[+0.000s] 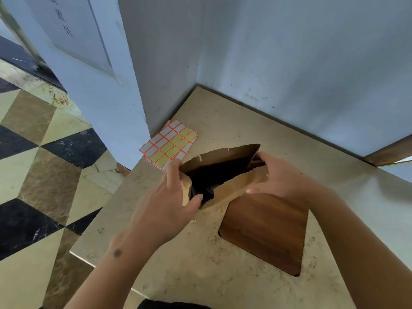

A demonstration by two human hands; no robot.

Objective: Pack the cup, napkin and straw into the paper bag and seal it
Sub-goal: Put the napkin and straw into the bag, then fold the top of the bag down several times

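Nearest the camera, at the bottom edge of the view, a scrap of dark clothing [171, 305] shows just in front of the near edge of the stone counter [200, 275]. Two bare forearms reach from there across the counter toward its far corner.

To the left, beyond the counter's left edge, the floor [44, 163] is laid in tan, cream and black marble diamonds, and a pale blue wall panel [89, 63] with faint characters stands behind it.

At the counter's far left edge, against the wall, lies a small stack of label sheets [169, 144], white and yellow stickers outlined in orange, one corner hanging slightly past the edge.

Just right of them, the left hand [176, 197] grips the left end of the paper bag [234, 186], thumb curled over the near rim and fingers along the outer side. The bag stands on the counter a little in from the far left corner, its mouth wide open and its far rim torn and ragged. Inside it is dark; something dark sits low in it, but what cannot be told.

The right hand [276, 177] holds the bag's right end, fingers curled over the top fold and thumb pressed flat along the near panel.

Below that hand, a dark wooden inset [267, 233] sits flush in the stone surface. Grey-blue walls [289, 63] close the far corner.
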